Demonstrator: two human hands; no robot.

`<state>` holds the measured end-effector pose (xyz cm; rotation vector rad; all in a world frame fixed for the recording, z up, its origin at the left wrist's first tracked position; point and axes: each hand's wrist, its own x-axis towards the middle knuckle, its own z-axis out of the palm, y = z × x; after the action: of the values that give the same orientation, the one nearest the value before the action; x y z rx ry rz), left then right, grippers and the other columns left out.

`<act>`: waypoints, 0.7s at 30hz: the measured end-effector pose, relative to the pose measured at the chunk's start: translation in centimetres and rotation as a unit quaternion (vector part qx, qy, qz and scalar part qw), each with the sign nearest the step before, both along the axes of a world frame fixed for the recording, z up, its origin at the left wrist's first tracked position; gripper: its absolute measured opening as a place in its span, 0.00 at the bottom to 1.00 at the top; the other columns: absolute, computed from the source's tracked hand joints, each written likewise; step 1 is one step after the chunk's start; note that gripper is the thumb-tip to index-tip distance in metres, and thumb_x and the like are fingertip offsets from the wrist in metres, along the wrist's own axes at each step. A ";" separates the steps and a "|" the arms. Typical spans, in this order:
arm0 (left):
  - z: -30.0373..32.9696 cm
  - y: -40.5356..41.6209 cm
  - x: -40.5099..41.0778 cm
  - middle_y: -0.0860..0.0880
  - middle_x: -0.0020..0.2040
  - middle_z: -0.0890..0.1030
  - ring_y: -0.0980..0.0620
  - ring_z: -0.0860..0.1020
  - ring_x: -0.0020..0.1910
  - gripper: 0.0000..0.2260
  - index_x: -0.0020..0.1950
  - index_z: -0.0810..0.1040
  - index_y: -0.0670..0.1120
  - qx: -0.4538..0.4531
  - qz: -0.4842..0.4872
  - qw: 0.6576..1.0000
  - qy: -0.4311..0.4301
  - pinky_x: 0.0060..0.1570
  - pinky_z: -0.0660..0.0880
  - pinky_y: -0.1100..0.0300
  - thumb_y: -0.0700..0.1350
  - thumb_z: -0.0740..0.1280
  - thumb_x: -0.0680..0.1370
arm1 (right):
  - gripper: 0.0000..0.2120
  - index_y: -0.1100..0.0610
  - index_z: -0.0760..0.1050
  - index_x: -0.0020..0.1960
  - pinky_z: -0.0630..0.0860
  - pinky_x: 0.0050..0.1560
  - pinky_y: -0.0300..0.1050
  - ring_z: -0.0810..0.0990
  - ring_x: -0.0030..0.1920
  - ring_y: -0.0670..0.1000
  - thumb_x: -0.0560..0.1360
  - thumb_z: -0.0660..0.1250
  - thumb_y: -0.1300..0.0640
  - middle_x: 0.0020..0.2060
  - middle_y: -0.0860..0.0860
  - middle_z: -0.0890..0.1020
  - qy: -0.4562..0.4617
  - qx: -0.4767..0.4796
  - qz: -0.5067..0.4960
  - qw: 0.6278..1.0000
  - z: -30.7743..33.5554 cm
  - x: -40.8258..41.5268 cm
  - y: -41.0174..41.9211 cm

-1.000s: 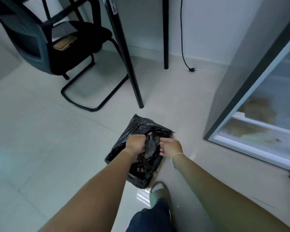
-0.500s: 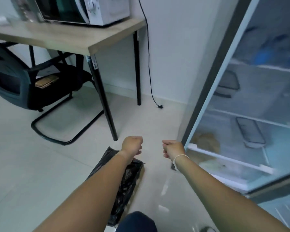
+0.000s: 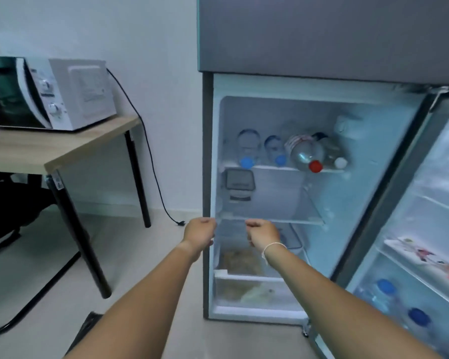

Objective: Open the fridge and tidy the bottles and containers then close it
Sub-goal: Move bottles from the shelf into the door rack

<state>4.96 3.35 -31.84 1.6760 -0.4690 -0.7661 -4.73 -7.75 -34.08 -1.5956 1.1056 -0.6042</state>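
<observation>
The left hand (image 3: 199, 233) hangs before the fridge's left edge, fingers curled under and holding nothing; the right hand (image 3: 263, 233), just beside it, is likewise clenched and empty, a pale band at its wrist; behind them the fridge (image 3: 319, 42) stands open; four bottles (image 3: 306, 152) lie on the top shelf, caps forward; a dark-lidded container (image 3: 239, 180) sits on the middle shelf at left; further right, the open door (image 3: 425, 203) carries blue-capped bottles (image 3: 385, 291) low down.
</observation>
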 end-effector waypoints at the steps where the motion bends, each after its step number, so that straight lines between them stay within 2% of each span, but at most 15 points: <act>1: 0.9 -0.5 -0.7 0.43 0.39 0.68 0.49 0.65 0.34 0.07 0.40 0.73 0.45 -0.008 -0.007 1.000 -0.005 0.35 0.67 0.59 0.39 0.59 0.76 | 0.14 0.63 0.80 0.57 0.75 0.48 0.43 0.73 0.43 0.52 0.74 0.62 0.67 0.40 0.53 0.77 0.000 -0.011 -0.004 1.000 0.8 -0.8 -0.4; 2: 1.8 -1.4 -1.5 0.44 0.38 0.67 0.50 0.64 0.33 0.09 0.37 0.72 0.46 -0.016 -0.011 1.000 -0.010 0.33 0.65 0.60 0.39 0.59 0.77 | 0.14 0.63 0.80 0.57 0.75 0.49 0.44 0.73 0.43 0.52 0.74 0.62 0.67 0.40 0.53 0.77 -0.001 -0.025 -0.006 1.000 1.8 -1.8 -1.1; 4: 3.1 -2.6 -2.6 0.46 0.36 0.67 0.50 0.63 0.32 0.13 0.34 0.71 0.49 -0.023 -0.018 0.999 -0.019 0.31 0.63 0.61 0.38 0.60 0.78 | 0.15 0.63 0.79 0.58 0.72 0.43 0.37 0.72 0.43 0.51 0.75 0.61 0.67 0.41 0.53 0.76 0.000 -0.048 -0.009 0.999 3.4 -3.5 -2.1; 6: 4.5 -3.5 -3.9 0.47 0.35 0.69 0.50 0.65 0.32 0.10 0.40 0.76 0.48 -0.027 -0.027 0.999 -0.029 0.31 0.66 0.61 0.38 0.60 0.78 | 0.15 0.63 0.79 0.58 0.68 0.39 0.34 0.73 0.44 0.50 0.74 0.61 0.67 0.42 0.55 0.79 0.006 -0.067 -0.022 0.998 4.7 -5.0 -3.0; 8: 5.7 -4.1 -4.9 0.48 0.37 0.73 0.49 0.71 0.38 0.08 0.55 0.78 0.45 -0.034 -0.034 0.998 -0.046 0.33 0.70 0.62 0.40 0.61 0.79 | 0.15 0.63 0.79 0.58 0.69 0.40 0.35 0.73 0.45 0.50 0.74 0.61 0.67 0.46 0.58 0.82 0.007 -0.083 -0.039 0.996 5.7 -6.2 -3.8; 10: 6.5 -4.6 -5.4 0.47 0.45 0.76 0.48 0.73 0.46 0.13 0.62 0.77 0.41 -0.032 -0.037 0.997 -0.065 0.35 0.72 0.63 0.40 0.61 0.80 | 0.16 0.63 0.80 0.59 0.73 0.44 0.37 0.73 0.45 0.51 0.74 0.60 0.68 0.45 0.56 0.81 0.004 -0.087 -0.051 0.995 6.6 -6.9 -4.3; 13: 7.8 -4.6 -6.1 0.46 0.50 0.75 0.47 0.73 0.47 0.15 0.65 0.75 0.38 -0.027 -0.039 0.995 -0.085 0.35 0.72 0.63 0.41 0.62 0.79 | 0.17 0.62 0.79 0.59 0.76 0.59 0.50 0.74 0.46 0.51 0.74 0.60 0.67 0.47 0.56 0.81 0.000 -0.089 -0.060 0.994 7.6 -7.8 -4.4; 16: 8.7 -4.5 -6.3 0.46 0.51 0.75 0.47 0.73 0.47 0.16 0.66 0.75 0.39 -0.019 -0.042 0.994 -0.099 0.35 0.71 0.63 0.41 0.63 0.79 | 0.16 0.60 0.79 0.59 0.75 0.59 0.49 0.75 0.47 0.51 0.74 0.60 0.67 0.57 0.58 0.82 -0.006 -0.106 -0.061 0.993 8.4 -8.2 -4.2; 18: 9.2 -4.4 -6.3 0.44 0.52 0.76 0.48 0.73 0.47 0.17 0.66 0.74 0.39 -0.014 -0.044 0.993 -0.107 0.35 0.71 0.64 0.41 0.64 0.78 | 0.16 0.60 0.78 0.60 0.75 0.59 0.46 0.78 0.50 0.54 0.75 0.60 0.66 0.59 0.57 0.81 -0.008 -0.109 -0.054 0.992 8.9 -8.4 -4.0; 21: 9.8 -4.4 -5.8 0.41 0.61 0.79 0.48 0.75 0.50 0.17 0.67 0.74 0.40 -0.014 -0.041 0.991 -0.125 0.40 0.74 0.63 0.42 0.65 0.78 | 0.16 0.59 0.77 0.62 0.74 0.61 0.47 0.78 0.59 0.56 0.75 0.61 0.65 0.60 0.57 0.80 -0.011 -0.117 -0.040 0.992 9.6 -8.2 -3.7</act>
<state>-0.87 -1.01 -22.02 1.7433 -0.7240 -0.6061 -12.92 -11.47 -24.51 -1.7447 1.1195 -0.8273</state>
